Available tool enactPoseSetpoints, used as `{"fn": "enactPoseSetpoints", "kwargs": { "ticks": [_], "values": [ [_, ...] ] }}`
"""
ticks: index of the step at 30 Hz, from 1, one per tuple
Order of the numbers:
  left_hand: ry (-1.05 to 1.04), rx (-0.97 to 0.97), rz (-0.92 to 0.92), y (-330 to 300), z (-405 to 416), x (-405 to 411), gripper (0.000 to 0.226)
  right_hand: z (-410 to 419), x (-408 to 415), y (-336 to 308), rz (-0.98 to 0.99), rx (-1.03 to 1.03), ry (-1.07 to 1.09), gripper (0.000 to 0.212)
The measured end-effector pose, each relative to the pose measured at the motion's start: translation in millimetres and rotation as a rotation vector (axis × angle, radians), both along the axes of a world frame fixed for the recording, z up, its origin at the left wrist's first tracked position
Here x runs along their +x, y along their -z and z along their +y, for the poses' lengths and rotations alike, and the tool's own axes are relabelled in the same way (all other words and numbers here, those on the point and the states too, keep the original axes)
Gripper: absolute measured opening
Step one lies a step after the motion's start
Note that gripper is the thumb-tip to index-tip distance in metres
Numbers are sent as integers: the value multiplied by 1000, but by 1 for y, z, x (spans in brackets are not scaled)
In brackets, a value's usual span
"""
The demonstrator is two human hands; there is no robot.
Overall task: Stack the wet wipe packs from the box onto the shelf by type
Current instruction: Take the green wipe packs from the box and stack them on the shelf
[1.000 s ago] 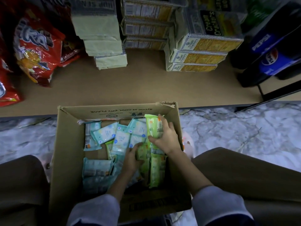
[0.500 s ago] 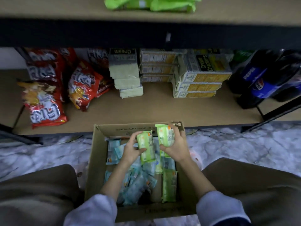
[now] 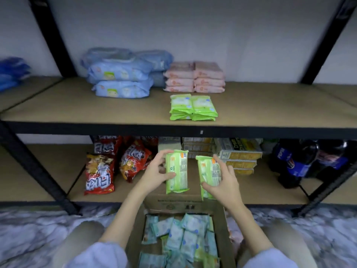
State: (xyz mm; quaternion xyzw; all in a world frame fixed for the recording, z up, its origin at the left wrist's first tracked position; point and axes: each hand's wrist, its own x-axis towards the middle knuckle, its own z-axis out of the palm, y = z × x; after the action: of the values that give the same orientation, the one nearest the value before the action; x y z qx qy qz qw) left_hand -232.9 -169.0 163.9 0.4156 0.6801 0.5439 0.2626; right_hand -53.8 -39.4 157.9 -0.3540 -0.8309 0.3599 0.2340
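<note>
Nearest, the cardboard box (image 3: 181, 202) sits on the marbled floor (image 3: 34, 229) between the person's knees, open, with pale blue wet wipe packs (image 3: 183, 235) jumbled inside and a little green showing among them; above its far flap both hands are raised, each with its grip closed on one pack. The left hand (image 3: 154, 176) clasps the left green wet wipe pack (image 3: 178, 171) by its left long edge, thumb on the printed face, fingers behind; the pack stands upright. The right hand (image 3: 224, 185) has the right green wet wipe pack (image 3: 207, 174) by its right edge and lower end, tilted slightly; the two packs are just beside each other, not touching. Behind them, the lower shelf carries red snack bags (image 3: 100, 173), cracker boxes (image 3: 239, 157) and cola bottles (image 3: 295, 163). Further, on the upper shelf (image 3: 96, 111), two side-by-side stacks of green wet wipe packs (image 3: 193, 107) lie near the front edge; behind them stand pink wipe packs (image 3: 194, 77), and left of those, large blue wipe packs (image 3: 121, 78).
</note>
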Motion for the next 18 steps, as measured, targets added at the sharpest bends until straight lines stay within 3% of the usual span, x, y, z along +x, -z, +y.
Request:
{"fn": "enactPoseSetpoints", "kwargs": {
  "ticks": [4, 8, 13, 18],
  "values": [
    [-15, 111, 65, -62, -6, -9, 60, 5, -7, -47, 126, 68, -13, 90],
    [-17, 212, 107, -106, -2, -27, 50, 20, -18, -91, 252, 87, 16, 76],
    [-59, 243, 102, -140, 19, -51, 35, 44, -37, -137, 263, 152, 52, 57],
    [-127, 214, 103, -156, 51, -62, 29, 63, -60, -166, 208, 110, 86, 56]
  ]
}}
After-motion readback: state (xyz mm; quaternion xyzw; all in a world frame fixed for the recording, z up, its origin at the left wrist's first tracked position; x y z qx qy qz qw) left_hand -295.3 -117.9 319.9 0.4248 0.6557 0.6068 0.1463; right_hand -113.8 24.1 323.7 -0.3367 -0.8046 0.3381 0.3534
